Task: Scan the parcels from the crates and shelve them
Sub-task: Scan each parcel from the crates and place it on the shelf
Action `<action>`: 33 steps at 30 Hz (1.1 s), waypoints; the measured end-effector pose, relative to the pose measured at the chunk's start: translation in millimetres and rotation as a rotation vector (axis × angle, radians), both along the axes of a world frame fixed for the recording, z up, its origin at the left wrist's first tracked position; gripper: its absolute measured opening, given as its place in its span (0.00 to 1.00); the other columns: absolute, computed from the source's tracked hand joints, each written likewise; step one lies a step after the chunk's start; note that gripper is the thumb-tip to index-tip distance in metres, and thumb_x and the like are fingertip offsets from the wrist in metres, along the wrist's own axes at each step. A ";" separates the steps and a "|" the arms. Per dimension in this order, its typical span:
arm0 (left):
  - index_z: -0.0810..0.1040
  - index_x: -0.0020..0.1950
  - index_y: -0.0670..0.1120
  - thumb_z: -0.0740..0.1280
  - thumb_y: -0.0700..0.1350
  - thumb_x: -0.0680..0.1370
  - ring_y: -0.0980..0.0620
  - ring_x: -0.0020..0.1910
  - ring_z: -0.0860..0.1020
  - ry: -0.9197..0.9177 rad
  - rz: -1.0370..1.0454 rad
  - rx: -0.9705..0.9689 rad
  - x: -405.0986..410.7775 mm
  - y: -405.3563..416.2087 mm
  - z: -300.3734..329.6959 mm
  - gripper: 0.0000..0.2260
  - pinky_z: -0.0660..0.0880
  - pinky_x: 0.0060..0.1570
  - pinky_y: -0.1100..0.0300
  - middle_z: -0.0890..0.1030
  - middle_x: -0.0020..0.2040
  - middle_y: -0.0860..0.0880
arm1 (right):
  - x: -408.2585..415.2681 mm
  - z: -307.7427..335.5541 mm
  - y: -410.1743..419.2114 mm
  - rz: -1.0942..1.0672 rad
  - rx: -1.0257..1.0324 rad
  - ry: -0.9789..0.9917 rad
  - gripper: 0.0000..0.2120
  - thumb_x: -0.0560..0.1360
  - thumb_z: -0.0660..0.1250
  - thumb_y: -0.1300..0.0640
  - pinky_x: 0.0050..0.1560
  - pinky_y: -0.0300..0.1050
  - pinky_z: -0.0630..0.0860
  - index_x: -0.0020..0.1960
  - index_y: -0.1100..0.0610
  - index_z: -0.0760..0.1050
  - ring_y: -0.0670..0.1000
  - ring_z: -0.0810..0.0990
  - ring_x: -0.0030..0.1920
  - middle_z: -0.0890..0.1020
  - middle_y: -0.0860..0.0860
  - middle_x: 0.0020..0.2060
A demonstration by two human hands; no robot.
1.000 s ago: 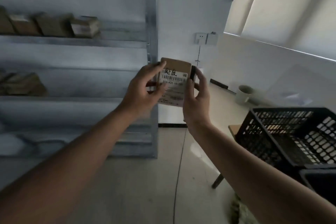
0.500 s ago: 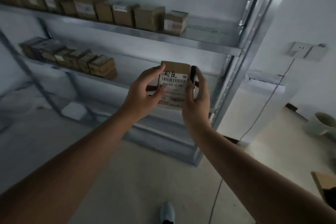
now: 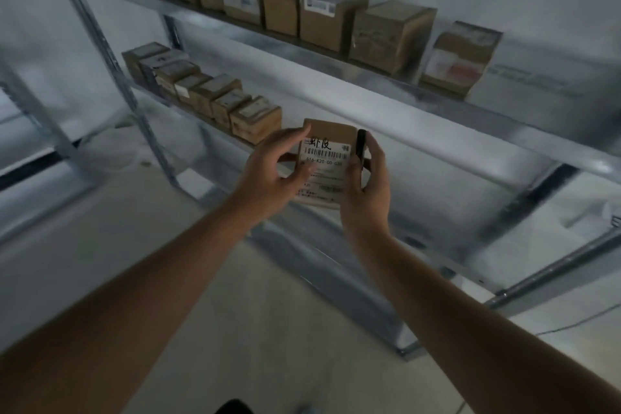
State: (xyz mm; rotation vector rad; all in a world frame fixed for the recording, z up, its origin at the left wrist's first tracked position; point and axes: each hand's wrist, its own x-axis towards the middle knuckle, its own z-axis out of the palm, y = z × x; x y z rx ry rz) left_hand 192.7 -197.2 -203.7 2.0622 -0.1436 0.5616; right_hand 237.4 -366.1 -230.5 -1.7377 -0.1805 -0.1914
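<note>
Parcel [image 3: 331, 158], a small brown cardboard box with a white label facing the camera, sits upright between both hands in the middle of the head view, held up in front of a metal shelving unit [image 3: 396, 101]. Its label carries handwritten black characters above a barcode and a printed code; the smaller print below is too blurred to read.

The left hand [image 3: 268, 171] grips the parcel's left edge, with the fingers curled over the upper left corner and the thumb lying across the lower part of the label. The right hand [image 3: 364, 185] clamps the right edge, thumb on the front face and fingers wrapped behind. A slim black object [image 3: 360, 146] stands upright just beside the parcel's right edge, pinched in the same right hand; what it is cannot be told. The two hands are close together, kept apart only by the box.

Behind them, the upper shelf holds a row of brown boxes [image 3: 391, 35] running from the upper left toward the right, several with white labels. The middle shelf carries a shorter row of smaller boxes [image 3: 255, 123], ending just to the left of the held parcel. Both forearms reach in from the bottom corners over a pale floor [image 3: 235, 296].
</note>
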 end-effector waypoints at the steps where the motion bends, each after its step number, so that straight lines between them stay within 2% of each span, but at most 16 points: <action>1: 0.70 0.80 0.45 0.73 0.46 0.82 0.54 0.69 0.79 0.015 -0.001 -0.010 8.2 9.6 -3.1 0.27 0.79 0.67 0.53 0.76 0.73 0.47 | 9.1 -2.2 9.1 0.015 -0.001 0.005 0.22 0.88 0.58 0.48 0.59 0.46 0.79 0.82 0.40 0.63 0.37 0.77 0.59 0.76 0.47 0.63; 4: 0.70 0.80 0.47 0.72 0.49 0.82 0.53 0.69 0.79 0.057 0.007 -0.028 33.8 42.0 -14.5 0.28 0.79 0.67 0.49 0.74 0.75 0.48 | 36.8 -13.0 39.9 0.029 -0.011 0.027 0.22 0.88 0.59 0.49 0.52 0.34 0.73 0.82 0.41 0.64 0.29 0.74 0.57 0.75 0.46 0.64; 8: 0.69 0.81 0.48 0.72 0.48 0.82 0.54 0.68 0.79 0.122 0.021 -0.058 68.4 86.9 -33.8 0.28 0.81 0.63 0.50 0.74 0.75 0.48 | 69.8 -32.7 86.8 0.018 -0.005 0.082 0.22 0.88 0.58 0.49 0.50 0.35 0.75 0.82 0.41 0.63 0.31 0.75 0.56 0.74 0.44 0.63; 10: 0.69 0.81 0.48 0.72 0.47 0.82 0.54 0.69 0.78 0.150 0.007 -0.048 87.3 112.6 -43.0 0.28 0.80 0.65 0.48 0.74 0.76 0.48 | 86.4 -43.3 112.2 -0.010 -0.004 0.102 0.22 0.88 0.59 0.50 0.53 0.41 0.79 0.81 0.40 0.64 0.32 0.76 0.57 0.74 0.43 0.63; 12: 0.68 0.81 0.50 0.72 0.48 0.82 0.54 0.71 0.77 0.202 -0.024 -0.037 107.9 141.9 -50.9 0.28 0.79 0.68 0.46 0.74 0.76 0.49 | 102.3 -53.1 141.0 -0.052 -0.001 0.140 0.22 0.87 0.59 0.48 0.59 0.54 0.83 0.80 0.37 0.64 0.42 0.79 0.61 0.76 0.48 0.65; 14: 0.68 0.81 0.52 0.73 0.46 0.82 0.54 0.72 0.75 0.252 -0.059 -0.044 129.2 171.1 -57.5 0.29 0.77 0.69 0.45 0.74 0.76 0.50 | 116.6 -61.6 170.4 -0.103 -0.006 0.169 0.22 0.86 0.60 0.45 0.60 0.62 0.83 0.78 0.34 0.64 0.51 0.81 0.62 0.77 0.51 0.65; 20: 0.62 0.84 0.49 0.73 0.41 0.80 0.52 0.76 0.70 0.427 -0.213 -0.058 181.8 239.4 -69.5 0.35 0.77 0.68 0.57 0.72 0.78 0.47 | 151.1 -73.7 242.5 -0.246 -0.043 0.231 0.23 0.83 0.61 0.41 0.58 0.64 0.84 0.76 0.31 0.65 0.54 0.81 0.62 0.77 0.50 0.64; 25: 0.58 0.85 0.48 0.74 0.39 0.80 0.58 0.74 0.69 0.541 -0.341 -0.005 218.3 275.5 -81.3 0.38 0.76 0.64 0.68 0.71 0.78 0.48 | 170.3 -92.8 275.2 -0.325 -0.023 0.305 0.22 0.83 0.62 0.45 0.57 0.67 0.83 0.76 0.31 0.66 0.56 0.80 0.65 0.76 0.50 0.67; 27: 0.56 0.86 0.48 0.75 0.40 0.79 0.56 0.75 0.68 0.575 -0.384 0.024 233.8 283.8 -88.2 0.40 0.74 0.59 0.75 0.70 0.78 0.48 | 181.4 -100.7 282.9 -0.343 -0.011 0.336 0.22 0.84 0.62 0.47 0.59 0.66 0.83 0.76 0.32 0.66 0.56 0.79 0.66 0.76 0.50 0.68; 29: 0.55 0.86 0.49 0.76 0.41 0.78 0.54 0.78 0.67 0.601 -0.412 0.051 251.1 288.3 -95.3 0.42 0.72 0.57 0.77 0.68 0.79 0.48 | 195.5 -109.2 288.0 -0.368 -0.022 0.354 0.22 0.86 0.62 0.49 0.58 0.64 0.84 0.77 0.34 0.65 0.55 0.79 0.66 0.76 0.49 0.69; 31: 0.54 0.86 0.51 0.77 0.42 0.77 0.53 0.79 0.65 0.626 -0.428 0.053 268.9 289.5 -102.6 0.44 0.73 0.60 0.73 0.66 0.80 0.49 | 211.2 -118.8 290.2 -0.388 -0.042 0.361 0.22 0.86 0.61 0.50 0.58 0.63 0.84 0.78 0.35 0.65 0.54 0.79 0.65 0.77 0.49 0.69; 33: 0.54 0.86 0.51 0.77 0.43 0.77 0.53 0.79 0.64 0.657 -0.438 0.072 286.6 290.0 -110.0 0.45 0.74 0.69 0.62 0.65 0.80 0.50 | 228.2 -131.2 290.8 -0.403 -0.048 0.375 0.23 0.86 0.61 0.50 0.57 0.62 0.84 0.78 0.35 0.64 0.54 0.80 0.64 0.77 0.50 0.68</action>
